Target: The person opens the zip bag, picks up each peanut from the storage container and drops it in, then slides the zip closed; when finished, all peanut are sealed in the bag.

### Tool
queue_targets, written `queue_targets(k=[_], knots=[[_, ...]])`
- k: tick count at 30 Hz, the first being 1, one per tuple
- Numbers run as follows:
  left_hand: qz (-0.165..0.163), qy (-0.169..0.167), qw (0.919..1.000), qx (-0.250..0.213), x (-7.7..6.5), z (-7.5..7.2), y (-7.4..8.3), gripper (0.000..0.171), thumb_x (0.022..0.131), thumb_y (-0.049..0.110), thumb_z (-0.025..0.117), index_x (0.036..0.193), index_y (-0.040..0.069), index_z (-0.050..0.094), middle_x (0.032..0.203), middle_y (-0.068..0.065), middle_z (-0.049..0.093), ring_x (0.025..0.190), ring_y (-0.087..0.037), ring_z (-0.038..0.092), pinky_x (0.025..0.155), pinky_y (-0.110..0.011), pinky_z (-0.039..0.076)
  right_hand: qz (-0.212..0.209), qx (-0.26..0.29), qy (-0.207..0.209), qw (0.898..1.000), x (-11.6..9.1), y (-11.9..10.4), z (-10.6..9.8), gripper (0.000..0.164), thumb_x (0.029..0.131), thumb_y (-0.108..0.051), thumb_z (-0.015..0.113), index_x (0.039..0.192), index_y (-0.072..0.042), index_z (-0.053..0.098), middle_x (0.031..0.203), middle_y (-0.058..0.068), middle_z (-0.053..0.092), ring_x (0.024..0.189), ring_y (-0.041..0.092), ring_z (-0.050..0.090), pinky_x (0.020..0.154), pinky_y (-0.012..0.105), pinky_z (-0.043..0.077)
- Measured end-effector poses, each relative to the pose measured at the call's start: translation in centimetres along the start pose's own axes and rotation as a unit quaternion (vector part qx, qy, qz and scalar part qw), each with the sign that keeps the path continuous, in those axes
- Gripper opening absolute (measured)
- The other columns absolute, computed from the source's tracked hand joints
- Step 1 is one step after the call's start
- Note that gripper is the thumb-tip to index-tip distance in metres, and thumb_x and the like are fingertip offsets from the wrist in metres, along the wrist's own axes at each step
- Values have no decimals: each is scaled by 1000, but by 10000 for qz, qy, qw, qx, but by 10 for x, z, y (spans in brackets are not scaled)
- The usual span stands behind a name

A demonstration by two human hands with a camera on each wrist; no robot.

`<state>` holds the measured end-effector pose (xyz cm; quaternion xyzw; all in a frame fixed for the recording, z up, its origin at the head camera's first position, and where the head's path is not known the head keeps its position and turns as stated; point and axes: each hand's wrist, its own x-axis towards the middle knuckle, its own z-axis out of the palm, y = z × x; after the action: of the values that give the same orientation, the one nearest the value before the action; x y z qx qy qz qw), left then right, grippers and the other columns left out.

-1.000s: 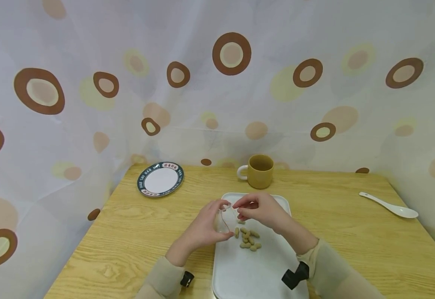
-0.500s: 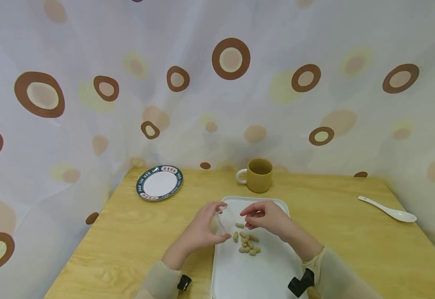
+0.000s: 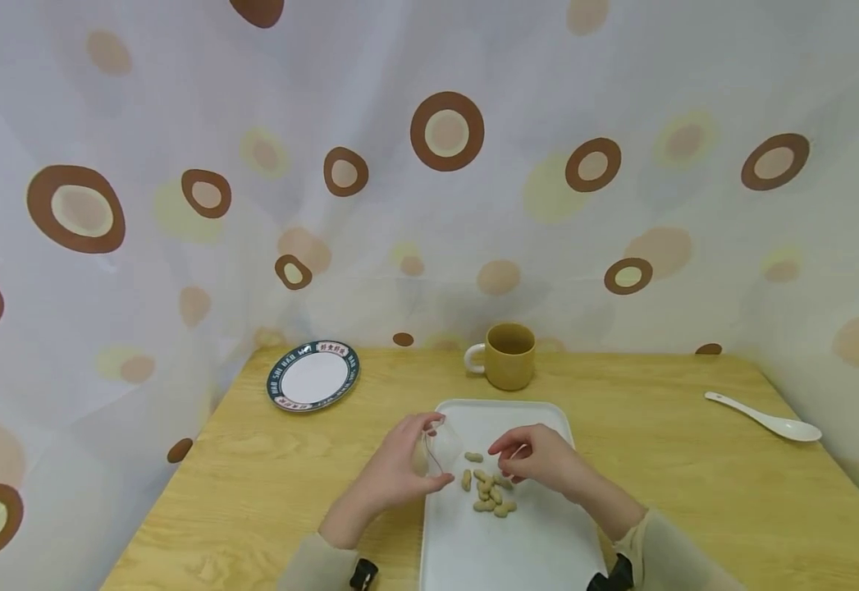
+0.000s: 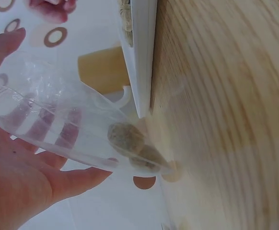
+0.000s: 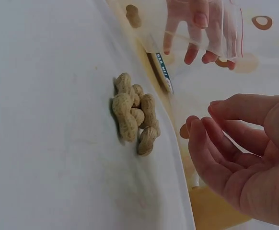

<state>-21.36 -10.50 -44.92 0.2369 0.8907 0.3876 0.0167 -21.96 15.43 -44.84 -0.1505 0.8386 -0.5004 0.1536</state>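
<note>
My left hand [image 3: 395, 472] holds a clear zip-lock bag [image 3: 441, 447] between thumb and fingers, over the left edge of a white tray [image 3: 510, 554]. In the left wrist view, peanuts [image 4: 125, 138] lie in the bag's bottom corner. My right hand [image 3: 540, 461] hovers above the tray, just up and right of a small pile of peanuts [image 3: 485, 490]. Its fingers are loosely curved, and the right wrist view shows nothing between them and the thumb. One peanut [image 3: 473, 456] lies apart, farther back on the tray.
Behind the tray stands a mustard mug [image 3: 509, 356] with a white handle. A plate [image 3: 314, 376] with a dark patterned rim lies at the back left of the wooden table [image 3: 267, 476]. To the far right is a white spoon [image 3: 765, 417]. Patterned cloth surrounds the table.
My right hand has drawn away from the bag's mouth, to the right and down nearer the peanut pile. My left hand keeps its hold on the bag. The head view has tilted slightly upward.
</note>
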Motion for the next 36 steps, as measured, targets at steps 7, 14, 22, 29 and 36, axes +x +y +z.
queue_targets(k=[7,14,22,29,36], knots=[[60,55,10000,-11,4,-3,0,77,77,29,83,142,16,44,137,-6,53,125,-25,53,106,-49,45,140,-501,104,9986,-2,12,-2,19,84,-2,71,104,-1,71,82,3,63,69,16,63,62,27,56],[54,108,9998,-187,1,-6,1,77,75,25,84,141,14,46,137,-13,54,125,-29,53,105,-52,44,285,-758,163,9966,-2,21,-2,18,83,-2,71,101,-3,72,81,2,62,67,14,59,59,25,53],[30,71,9998,-160,-1,-6,-2,78,76,26,84,142,14,45,135,-13,54,124,-28,52,105,-51,45,399,-966,134,9944,0,28,1,20,81,-3,74,100,-6,72,78,1,62,65,14,57,56,25,49],[-41,45,9998,-177,-4,-5,-4,77,77,27,83,143,15,44,136,-14,53,125,-28,51,106,-52,44,349,-1098,68,9933,0,31,7,19,80,-4,76,98,-7,73,76,0,60,66,14,54,56,23,46],[-105,43,9998,-181,-6,-5,-7,78,77,29,83,143,16,44,137,-12,53,126,-28,51,106,-52,44,198,-1211,133,9924,0,30,13,18,79,-1,76,96,-6,73,74,-1,59,65,15,51,56,22,43]])
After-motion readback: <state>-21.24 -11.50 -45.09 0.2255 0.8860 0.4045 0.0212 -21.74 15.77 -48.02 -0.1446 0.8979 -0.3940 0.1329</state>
